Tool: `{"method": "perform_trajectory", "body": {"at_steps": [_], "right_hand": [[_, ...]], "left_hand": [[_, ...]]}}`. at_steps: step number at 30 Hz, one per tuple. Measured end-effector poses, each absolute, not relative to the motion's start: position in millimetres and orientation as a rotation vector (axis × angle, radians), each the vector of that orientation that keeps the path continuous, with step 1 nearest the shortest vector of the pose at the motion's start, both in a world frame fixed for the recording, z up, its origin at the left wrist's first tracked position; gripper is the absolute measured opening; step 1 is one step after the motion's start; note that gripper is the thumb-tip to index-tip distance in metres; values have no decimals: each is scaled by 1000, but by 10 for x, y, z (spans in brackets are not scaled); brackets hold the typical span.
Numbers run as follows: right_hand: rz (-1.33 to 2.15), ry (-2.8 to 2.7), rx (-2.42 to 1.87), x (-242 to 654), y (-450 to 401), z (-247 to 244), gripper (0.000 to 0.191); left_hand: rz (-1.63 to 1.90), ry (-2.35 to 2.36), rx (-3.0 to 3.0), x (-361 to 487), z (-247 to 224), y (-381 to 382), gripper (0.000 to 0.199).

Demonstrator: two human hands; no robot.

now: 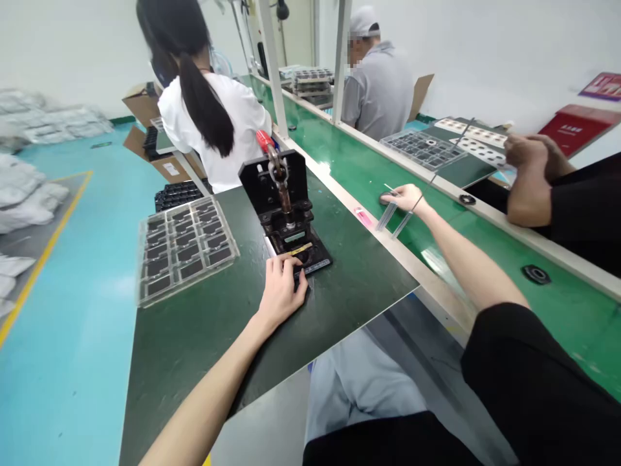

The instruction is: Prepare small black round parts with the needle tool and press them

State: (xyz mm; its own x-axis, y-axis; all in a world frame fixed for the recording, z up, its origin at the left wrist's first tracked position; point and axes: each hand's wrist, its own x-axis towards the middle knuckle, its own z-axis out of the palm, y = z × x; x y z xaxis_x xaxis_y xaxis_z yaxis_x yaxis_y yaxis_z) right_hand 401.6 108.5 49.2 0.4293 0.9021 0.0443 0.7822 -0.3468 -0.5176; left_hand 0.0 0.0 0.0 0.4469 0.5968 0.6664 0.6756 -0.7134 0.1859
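Black metal press (274,194) stands on a dark green board (194,362), directly ahead of the person, with a red lever grip (264,140) at its top and a yellow strip (301,248) lying across its base. It looks heavy and stiff, so it should stay put under working force; the base or the red lever grip seems the natural place to take hold. The left hand (281,291) lies curled over the front of the base, fingers bent down on the metal, though whether it is really clenching or only resting cannot be told. Out on the green conveyor belt (485,243), the right hand (410,199) reaches beyond the board, its fingers drawn together on or just above a small dark ring (385,199); the fingers partly hide it, so a firm pinch cannot be confirmed. Two clear plastic sticks (392,220) lie under that hand, and they look light, thin and perhaps slippery, best lifted by their ends. A clear plastic tray (187,249) of dark squares sits left of the press, rigid enough to carry by its rim. A narrow white label (313,267) runs along the press base, but its print is too small to read, and no brand can be made out.
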Motion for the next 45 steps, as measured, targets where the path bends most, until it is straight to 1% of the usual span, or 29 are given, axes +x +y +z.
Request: {"method": "perform_trajectory", "body": {"at_steps": [2,5,7,10,11,13,14,16,19,21,22,24,27,29,31,34,39,45], "right_hand": [[253,-1333,-2185,4137,700,562,19],[87,-1238,-2224,4268,-104,636,24],[-229,-1199,-2188,4242,-700,634,21],[-544,-1530,-1896,3949,-1432,536,31],[-589,-1613,-1821,3787,-1582,486,30],[-534,-1753,-1687,3404,-1703,378,21],[-462,-1823,-1618,3204,-1679,324,17],[-297,-1963,-1479,2843,-1510,224,16],[-163,-2171,-1305,2504,-1168,117,22],[-89,-2264,-1235,2438,-1019,90,26],[-23,-2277,-1213,2446,-984,95,27],[157,-2203,-1213,2514,-977,142,29],[362,-1932,-1241,2641,-1013,297,26],[370,-1786,-1220,2668,-980,431,26],[302,-1678,-1149,2620,-863,555,26],[270,-1501,-1031,2436,-568,659,31],[481,-1454,-968,2132,-107,530,33],[539,-1506,-1019,2048,14,221,35]], "left_hand": [[-1135,-1139,-2547,14,16,-14,16],[-1171,-1096,-2513,47,51,-61,14],[-1195,-1000,-2580,87,72,-119,15],[-1176,-841,-2790,172,84,-231,14],[-1148,-805,-2863,200,84,-266,12],[-1083,-762,-2994,240,84,-316,11],[-1065,-760,-3050,248,85,-327,12],[-1070,-778,-3158,240,91,-321,20],[-1072,-796,-3326,195,95,-268,45],[-1034,-786,-3392,172,81,-235,54],[-1014,-791,-3403,167,69,-224,54],[-981,-814,-3397,167,44,-215,47],[-941,-846,-3387,182,21,-220,39],[-937,-849,-3384,191,22,-225,36],[-940,-845,-3382,196,30,-228,35],[-930,-852,-3383,202,40,-233,32],[-897,-854,-3390,214,37,-253,33],[-894,-860,-3382,225,32,-282,36]]}}
